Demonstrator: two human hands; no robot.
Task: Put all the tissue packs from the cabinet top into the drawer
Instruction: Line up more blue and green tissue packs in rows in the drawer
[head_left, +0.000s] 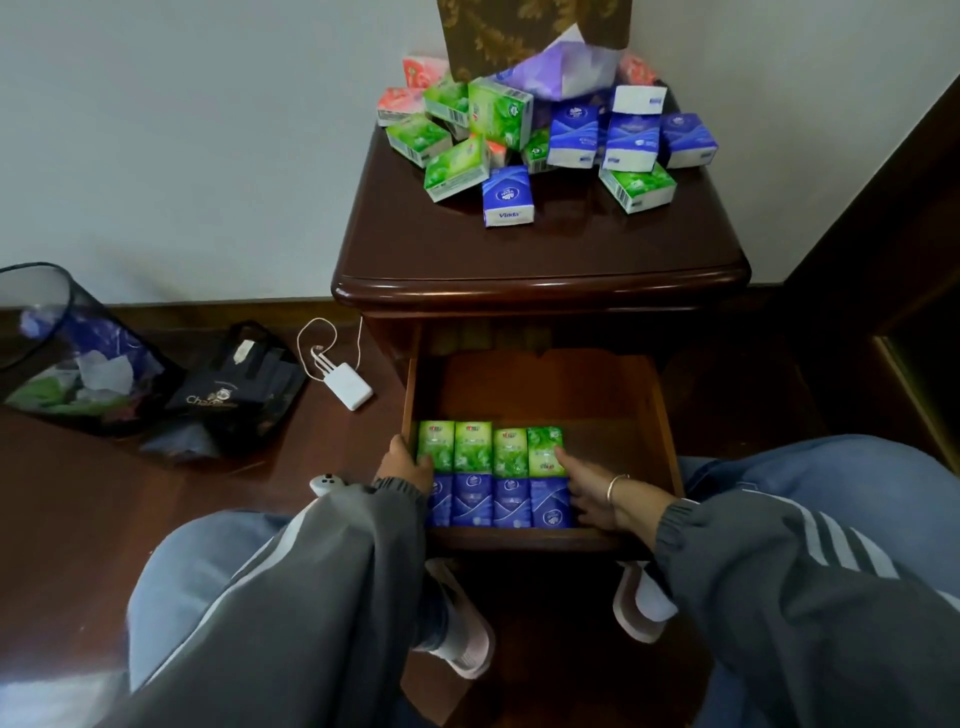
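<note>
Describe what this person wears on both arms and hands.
Both arms are in loose grey jacket sleeves with white stripes running along them: the left sleeve and the right sleeve. Each ends in a ribbed cuff of grey knit. The left hand is bare. The right hand is also bare, with a thin metal bangle at the wrist.

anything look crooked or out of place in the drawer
In the open wooden drawer, the rightmost green tissue pack sits slightly skewed, out of line with the three green packs beside it. The right hand touches it with a fingertip. The blue row looks even.
</note>
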